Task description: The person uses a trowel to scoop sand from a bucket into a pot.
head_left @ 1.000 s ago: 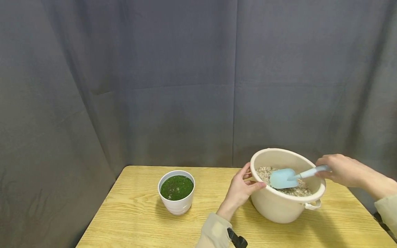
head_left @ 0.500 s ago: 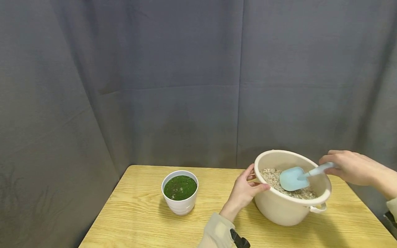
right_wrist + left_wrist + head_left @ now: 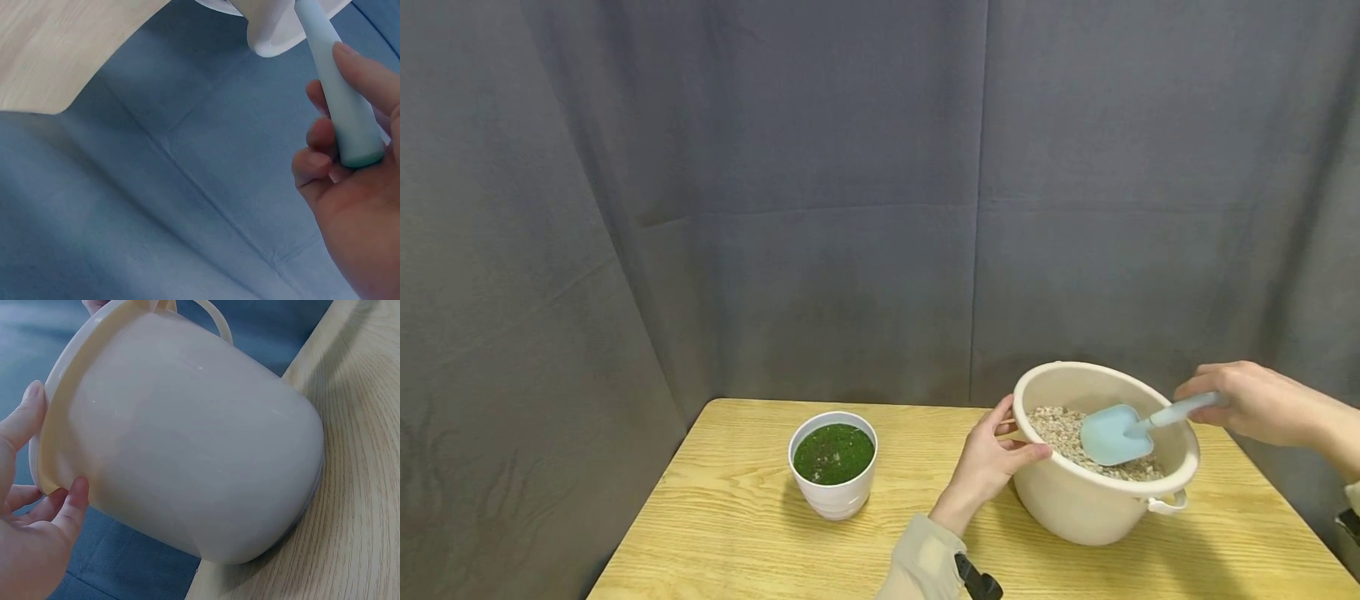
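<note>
Gravel, or some pale grit (image 3: 1054, 424) much like it, lies in the cream bucket (image 3: 1067, 510), toward the right of the table (image 3: 730, 508). From where I stand the bucket looks tipped; how much of its base sits flat I can't tell. The left hand (image 3: 987, 464) pinches the rim, thumb on top and fingers under the lip. That seems a slight hold for such a load: were the thumb to slide, the bucket could rock and throw grit onto the wood.

The right hand (image 3: 1251, 405) grasps the blue scoop (image 3: 1116, 436) by its shaft (image 3: 342, 94), fingers curled round near the butt end. Held so far back, the blade might twist under weight and shed what it carries. It's over the grit, with none heaped on it that I can see; whether they touch, I can't say. The shaft passes close above the far rim and could knock it if lowered. The white pot (image 3: 837, 502) stands upright, well apart, likely beyond any small spill.
</note>
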A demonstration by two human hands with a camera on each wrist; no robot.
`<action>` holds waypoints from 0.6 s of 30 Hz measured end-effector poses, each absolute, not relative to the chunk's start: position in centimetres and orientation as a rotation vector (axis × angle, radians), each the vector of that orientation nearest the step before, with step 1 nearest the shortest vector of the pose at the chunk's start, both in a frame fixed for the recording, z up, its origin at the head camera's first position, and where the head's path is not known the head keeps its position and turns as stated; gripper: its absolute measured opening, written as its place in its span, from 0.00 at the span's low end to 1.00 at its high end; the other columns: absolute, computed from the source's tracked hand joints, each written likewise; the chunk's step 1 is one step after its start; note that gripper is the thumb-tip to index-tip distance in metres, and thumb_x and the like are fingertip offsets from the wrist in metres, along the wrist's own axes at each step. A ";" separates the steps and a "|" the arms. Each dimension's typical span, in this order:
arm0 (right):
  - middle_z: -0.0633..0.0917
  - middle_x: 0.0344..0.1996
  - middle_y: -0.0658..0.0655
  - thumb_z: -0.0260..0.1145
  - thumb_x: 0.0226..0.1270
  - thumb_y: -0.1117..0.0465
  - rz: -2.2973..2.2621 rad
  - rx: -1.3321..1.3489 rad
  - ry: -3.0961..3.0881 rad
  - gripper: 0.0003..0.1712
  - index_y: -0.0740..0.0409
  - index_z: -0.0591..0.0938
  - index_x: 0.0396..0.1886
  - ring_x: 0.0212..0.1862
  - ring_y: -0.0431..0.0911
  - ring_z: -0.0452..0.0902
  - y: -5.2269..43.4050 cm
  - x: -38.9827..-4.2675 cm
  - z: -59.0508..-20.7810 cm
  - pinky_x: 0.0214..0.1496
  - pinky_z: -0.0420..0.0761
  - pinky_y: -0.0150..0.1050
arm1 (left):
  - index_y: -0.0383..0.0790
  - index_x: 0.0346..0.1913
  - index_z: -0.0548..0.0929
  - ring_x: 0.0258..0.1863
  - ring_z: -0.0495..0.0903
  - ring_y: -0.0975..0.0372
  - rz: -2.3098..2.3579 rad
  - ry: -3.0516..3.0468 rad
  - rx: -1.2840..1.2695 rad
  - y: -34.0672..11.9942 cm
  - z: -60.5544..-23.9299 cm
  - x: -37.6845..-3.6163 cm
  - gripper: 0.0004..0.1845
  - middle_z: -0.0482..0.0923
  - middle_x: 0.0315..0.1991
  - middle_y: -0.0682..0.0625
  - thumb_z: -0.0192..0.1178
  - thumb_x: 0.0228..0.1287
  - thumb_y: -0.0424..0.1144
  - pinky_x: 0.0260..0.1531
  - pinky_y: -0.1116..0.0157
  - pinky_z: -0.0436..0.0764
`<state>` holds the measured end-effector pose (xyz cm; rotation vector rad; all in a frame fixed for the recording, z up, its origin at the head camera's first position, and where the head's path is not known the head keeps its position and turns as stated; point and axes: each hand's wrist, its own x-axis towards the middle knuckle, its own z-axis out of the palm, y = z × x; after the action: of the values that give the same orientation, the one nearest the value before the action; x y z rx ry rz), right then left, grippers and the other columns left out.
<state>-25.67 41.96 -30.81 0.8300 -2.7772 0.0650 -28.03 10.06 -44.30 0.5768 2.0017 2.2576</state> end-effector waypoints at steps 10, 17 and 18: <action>0.78 0.30 0.35 0.78 0.46 0.69 0.201 0.972 -2.603 0.15 0.53 0.88 0.36 0.31 0.27 0.71 41.2 -25.9 -33.2 0.25 0.75 0.31 | 0.43 0.73 0.66 0.41 0.82 0.65 2.259 2.004 0.599 9.8 -44.3 -28.0 0.44 0.78 0.54 0.44 0.75 0.53 0.33 0.42 0.70 0.82; 0.79 0.30 0.35 0.76 0.50 0.70 0.338 0.996 -2.565 0.14 0.51 0.87 0.36 0.30 0.28 0.71 41.0 -26.0 -34.8 0.25 0.73 0.30 | 0.44 0.73 0.65 0.43 0.81 0.65 2.249 2.010 0.582 9.5 -44.4 -27.9 0.44 0.76 0.51 0.53 0.74 0.54 0.33 0.42 0.70 0.82; 0.79 0.30 0.35 0.76 0.51 0.70 0.356 0.992 -2.569 0.14 0.50 0.87 0.36 0.30 0.28 0.71 41.0 -26.0 -34.9 0.25 0.73 0.30 | 0.44 0.73 0.65 0.43 0.81 0.64 2.249 2.009 0.585 9.5 -44.4 -27.9 0.44 0.76 0.52 0.54 0.74 0.54 0.33 0.43 0.70 0.82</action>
<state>-25.98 40.98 -34.95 0.9919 -2.5689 0.3557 -27.87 9.47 -44.38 0.5847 2.0093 2.2495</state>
